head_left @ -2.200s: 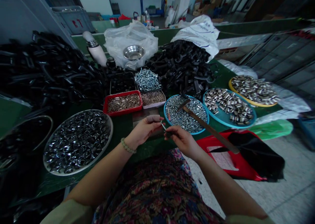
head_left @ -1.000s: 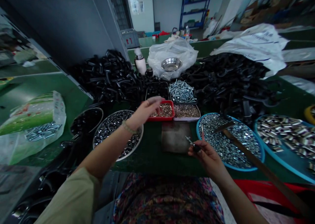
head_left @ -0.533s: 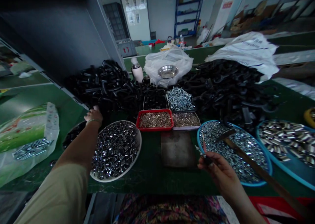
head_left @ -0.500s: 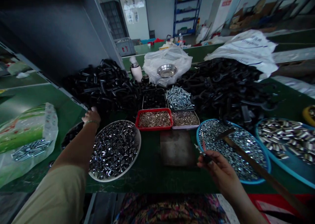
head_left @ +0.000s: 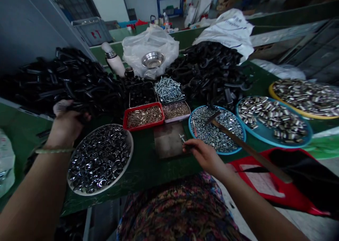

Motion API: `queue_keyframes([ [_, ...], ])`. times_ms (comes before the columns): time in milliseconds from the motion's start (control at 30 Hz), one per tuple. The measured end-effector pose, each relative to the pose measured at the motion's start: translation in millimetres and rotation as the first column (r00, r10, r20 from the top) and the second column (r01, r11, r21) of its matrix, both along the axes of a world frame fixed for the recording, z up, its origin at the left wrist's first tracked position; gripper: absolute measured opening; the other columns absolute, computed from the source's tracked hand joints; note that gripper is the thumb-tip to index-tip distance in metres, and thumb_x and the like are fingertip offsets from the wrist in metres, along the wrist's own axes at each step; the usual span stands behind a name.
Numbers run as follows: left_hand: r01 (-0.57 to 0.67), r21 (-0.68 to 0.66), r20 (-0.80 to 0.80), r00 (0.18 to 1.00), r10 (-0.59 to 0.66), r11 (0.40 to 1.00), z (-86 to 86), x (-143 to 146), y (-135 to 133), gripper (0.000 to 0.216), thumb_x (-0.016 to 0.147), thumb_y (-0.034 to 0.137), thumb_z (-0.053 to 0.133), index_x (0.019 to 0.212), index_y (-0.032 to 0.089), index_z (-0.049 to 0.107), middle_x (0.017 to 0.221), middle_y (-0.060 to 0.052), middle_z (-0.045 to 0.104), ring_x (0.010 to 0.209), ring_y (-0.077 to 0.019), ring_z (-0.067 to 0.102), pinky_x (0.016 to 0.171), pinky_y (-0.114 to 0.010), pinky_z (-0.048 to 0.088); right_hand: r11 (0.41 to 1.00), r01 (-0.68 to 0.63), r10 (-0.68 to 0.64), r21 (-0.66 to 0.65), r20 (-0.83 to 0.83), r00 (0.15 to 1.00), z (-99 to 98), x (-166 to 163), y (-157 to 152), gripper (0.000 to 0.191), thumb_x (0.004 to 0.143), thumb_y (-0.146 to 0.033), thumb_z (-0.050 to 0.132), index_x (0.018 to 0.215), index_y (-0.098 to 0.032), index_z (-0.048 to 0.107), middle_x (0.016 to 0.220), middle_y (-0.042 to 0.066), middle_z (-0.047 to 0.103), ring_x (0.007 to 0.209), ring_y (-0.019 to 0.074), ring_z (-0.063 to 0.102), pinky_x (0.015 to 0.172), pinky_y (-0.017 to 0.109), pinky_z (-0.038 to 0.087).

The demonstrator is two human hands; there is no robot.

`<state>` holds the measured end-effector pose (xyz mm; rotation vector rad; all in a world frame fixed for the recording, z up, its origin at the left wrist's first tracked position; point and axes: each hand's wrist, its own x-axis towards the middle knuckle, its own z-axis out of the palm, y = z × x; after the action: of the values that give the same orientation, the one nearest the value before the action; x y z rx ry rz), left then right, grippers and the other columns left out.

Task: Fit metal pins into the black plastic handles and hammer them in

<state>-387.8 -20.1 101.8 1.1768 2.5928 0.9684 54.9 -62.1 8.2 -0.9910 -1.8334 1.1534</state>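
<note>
My left hand (head_left: pixel 66 119) is closed on a black metal part at the near edge of the big black pile (head_left: pixel 66 82) on the left, just behind the round tray of shiny rings (head_left: pixel 99 158). My right hand (head_left: pixel 203 156) pinches a small bolt (head_left: pixel 182 139) with a dark piece on it, held over the near edge of a dark steel block (head_left: pixel 168 140). A thin red tool sticks up beside that hand.
A red tray of pins (head_left: pixel 143 116), a white tray (head_left: pixel 176 111), a heap of bolts (head_left: pixel 168 89), a blue dish of nuts (head_left: pixel 217 129) with a hammer (head_left: pixel 246 147) across it, more dishes of sleeves (head_left: pixel 272 119), a second black pile (head_left: pixel 209 71), a flask (head_left: pixel 112 59) and a steel bowl (head_left: pixel 153 59).
My left hand left the bolt, swung out left past the red tray and closed on a black part in the pile. The right hand stayed over the block holding the bolt; my head turned.
</note>
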Motion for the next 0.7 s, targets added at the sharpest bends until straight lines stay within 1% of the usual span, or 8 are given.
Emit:
queue_keyframes([
  [33,0.142,0.18,0.332,0.923,-0.196,0.973,2.7,31.1,-8.6,0.045,0.09,0.018,0.031,0.132,0.033,0.026,0.095,0.005,0.057,0.072,-0.0075,0.052,0.069,-0.024,0.046,0.994,-0.052,0.042,0.1,0.1,0.994,4.7,-1.2,-0.4,0.028,0.09,-0.016,0.046,0.114,-0.024,0.059,0.103,0.006,0.07,0.095,0.0189,0.068,0.086,0.036,0.055],
  [67,0.196,0.28,0.561,0.761,-0.326,0.94,3.0,63.9,-18.6,0.04,0.087,0.02,0.038,0.126,0.031,0.035,0.086,0.004,0.054,0.069,-0.0077,0.051,0.066,-0.024,0.046,0.976,-0.113,0.078,0.188,0.184,0.98,9.1,-2.9,-0.9,0.031,0.089,-0.014,0.045,0.116,-0.023,0.059,0.107,0.007,0.069,0.1,0.0192,0.067,0.088,0.037,0.054],
  [133,0.293,0.38,0.747,0.462,-0.477,0.878,-3.6,127.9,-38.5,0.041,0.079,0.025,0.058,0.116,0.029,0.041,0.079,0.004,0.051,0.062,-0.0072,0.049,0.058,-0.02,0.043,0.922,-0.216,0.111,0.323,0.313,0.943,15.8,-7.2,-2.9,0.035,0.09,-0.01,0.041,0.119,-0.02,0.057,0.113,0.009,0.067,0.106,0.0196,0.064,0.092,0.037,0.053],
  [200,0.355,0.406,0.811,0.286,-0.511,0.842,-17.5,179.8,-52.5,0.044,0.075,0.028,0.067,0.111,0.028,0.042,0.075,0.005,0.048,0.059,-0.0067,0.045,0.053,-0.018,0.038,0.864,-0.275,0.085,0.422,0.415,0.906,19.3,-11.1,-6.9,0.038,0.091,-0.009,0.038,0.122,-0.017,0.056,0.117,0.011,0.066,0.109,0.0206,0.063,0.092,0.038,0.052],
  [267,0.371,0.398,0.829,0.247,-0.502,0.839,-33.7,213.2,-58.1,0.044,0.075,0.034,0.068,0.109,0.027,0.041,0.076,0.005,0.046,0.059,-0.0075,0.044,0.052,-0.018,0.037,0.809,-0.318,0.04,0.494,0.494,0.869,20.3,-13.3,-12.1,0.038,0.091,-0.01,0.038,0.124,-0.016,0.057,0.12,0.013,0.065,0.109,0.0226,0.062,0.09,0.038,0.052],
  [367,0.428,0.332,0.812,0.324,-0.485,0.841,-53.2,231.1,-57.3,0.05,0.071,0.034,0.072,0.11,0.024,0.042,0.091,0.001,0.05,0.074,-0.011,0.05,0.061,-0.021,0.043,0.754,-0.378,0.019,0.537,0.558,0.83,19.2,-10.9,-18.9,0.037,0.092,-0.014,0.04,0.124,-0.017,0.058,0.118,0.013,0.066,0.105,0.0245,0.064,0.085,0.038,0.054],
  [533,0.446,0.284,0.761,0.433,-0.482,0.849,-66.5,222.8,-61.9,0.058,0.066,0.018,0.073,0.114,0.023,0.041,0.101,0.0,0.05,0.08,-0.0104,0.051,0.065,-0.02,0.044,0.778,-0.29,-0.07,0.557,0.536,0.841,13.3,2.8,-22.1,0.042,0.09,-0.007,0.037,0.126,-0.018,0.057,0.121,0.013,0.064,0.111,0.0226,0.061,0.091,0.037,0.052],
  [700,0.337,0.408,0.832,0.247,-0.498,0.849,-63.4,233.7,-71.7,0.045,0.074,0.024,0.068,0.111,0.025,0.042,0.083,0.004,0.049,0.059,-0.0061,0.046,0.05,-0.018,0.038,0.855,-0.245,0.019,0.458,0.444,0.896,11.4,1.1,-23.8,0.041,0.088,-0.008,0.04,0.124,-0.018,0.055,0.121,0.012,0.064,0.113,0.0222,0.06,0.095,0.04,0.05],
])
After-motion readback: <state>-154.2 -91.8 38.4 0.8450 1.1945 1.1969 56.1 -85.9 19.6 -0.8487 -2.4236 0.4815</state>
